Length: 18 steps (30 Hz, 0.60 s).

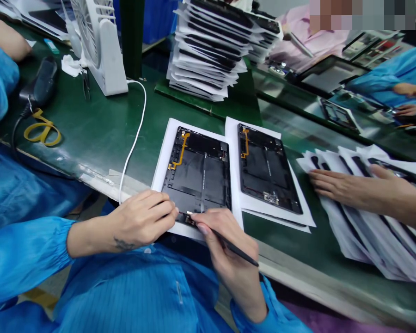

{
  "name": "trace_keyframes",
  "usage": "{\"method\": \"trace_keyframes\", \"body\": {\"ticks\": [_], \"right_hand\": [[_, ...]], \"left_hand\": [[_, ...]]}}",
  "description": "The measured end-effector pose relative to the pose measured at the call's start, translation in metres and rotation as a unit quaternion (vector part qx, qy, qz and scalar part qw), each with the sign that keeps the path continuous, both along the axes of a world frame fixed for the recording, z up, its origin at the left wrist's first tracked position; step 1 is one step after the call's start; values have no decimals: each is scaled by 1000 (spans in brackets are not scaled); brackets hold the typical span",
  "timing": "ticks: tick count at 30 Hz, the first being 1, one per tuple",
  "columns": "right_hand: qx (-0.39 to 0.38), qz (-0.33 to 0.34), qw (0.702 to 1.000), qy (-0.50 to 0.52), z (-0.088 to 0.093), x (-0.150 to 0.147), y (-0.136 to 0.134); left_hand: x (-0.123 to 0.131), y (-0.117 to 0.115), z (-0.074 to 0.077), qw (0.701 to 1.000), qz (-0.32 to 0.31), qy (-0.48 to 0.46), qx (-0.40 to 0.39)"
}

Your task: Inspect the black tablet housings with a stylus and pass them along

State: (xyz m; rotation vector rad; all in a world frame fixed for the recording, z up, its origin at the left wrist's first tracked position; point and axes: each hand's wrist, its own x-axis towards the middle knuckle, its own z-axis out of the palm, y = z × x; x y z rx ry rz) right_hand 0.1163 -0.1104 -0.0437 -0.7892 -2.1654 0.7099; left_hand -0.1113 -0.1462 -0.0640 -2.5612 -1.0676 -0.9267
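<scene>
A black tablet back housing (194,185) with an orange flex cable (182,150) lies on a white sheet (163,148) in front of me. My right hand (225,236) pinches slim black tweezers (237,252) over the housing's lower edge, near a small metallic part (189,217). The tweezers' tips are mostly hidden by the fingers. At the housing's lower left corner, my left hand (142,219) has its fingers curled and pressed together; whatever lies under the fingertips is hidden. A second tablet housing (268,171) rests on white sheets just to the right.
A tall stack of housings between sheets (208,51) stands behind. A white fan (102,51) with its cable (138,125), yellow tape (43,132) and a dark corded tool (43,83) sit left. Another person's hand (350,187) touches fanned-out sheets (360,231) at right.
</scene>
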Motion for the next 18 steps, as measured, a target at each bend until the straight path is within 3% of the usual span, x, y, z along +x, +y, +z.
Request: {"method": "trace_keyframes", "body": {"ticks": [5, 11, 18], "right_hand": [[18, 7, 1000, -7, -2, 2, -3], [6, -41, 999, 21, -12, 3, -10], [93, 7, 996, -16, -16, 1, -15]], "left_hand": [[0, 0, 1, 1000, 8, 13, -8], [0, 1, 2, 999, 16, 29, 2], [3, 1, 7, 997, 28, 68, -9]]}}
